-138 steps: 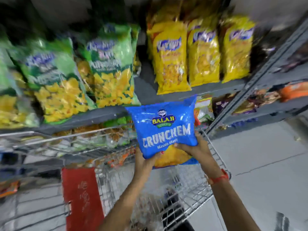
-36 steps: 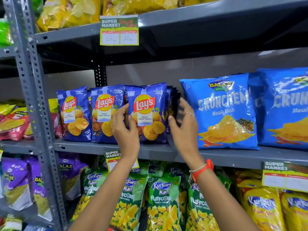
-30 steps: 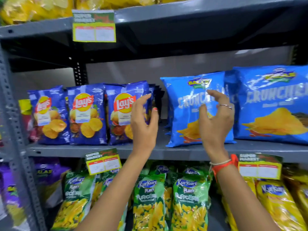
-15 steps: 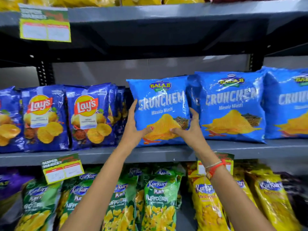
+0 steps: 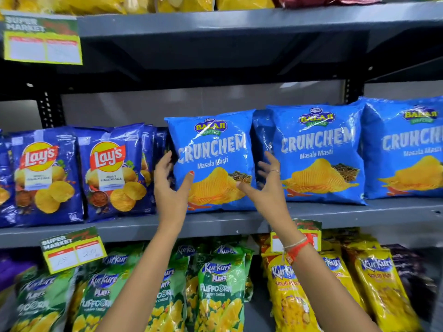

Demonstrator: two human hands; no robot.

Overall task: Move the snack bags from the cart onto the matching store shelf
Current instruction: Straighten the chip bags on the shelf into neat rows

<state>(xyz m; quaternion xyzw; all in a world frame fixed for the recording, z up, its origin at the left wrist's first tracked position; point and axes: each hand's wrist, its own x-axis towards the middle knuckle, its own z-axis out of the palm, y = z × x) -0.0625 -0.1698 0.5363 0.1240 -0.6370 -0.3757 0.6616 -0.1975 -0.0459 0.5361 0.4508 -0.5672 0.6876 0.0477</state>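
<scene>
Mid-frame, left hand (image 5: 169,188) & right hand (image 5: 266,188) both spread open, thumbs touching the Crunchem bag (image 5: 213,161) w/o gripping. Bag stands upright on the middle shelf (image 5: 134,226), beside matching blue bags (image 5: 316,152). Best to square it, label forward, flush w/ neighbours.

Blue Crunchem bag (image 5: 213,161) — bright blue, "Balaji Wafers" logo at top, white "CRUNCHEM" lettering, "Masala Masti" beneath, ridged yellow chips pictured; stands upright, face forward, base on the grey middle shelf (image 5: 134,226); sits between the dark-blue Lay's bags on its left and two matching Crunchem bags (image 5: 316,154) on its right — top edge leaning slightly left; puffed, sealed.
</scene>
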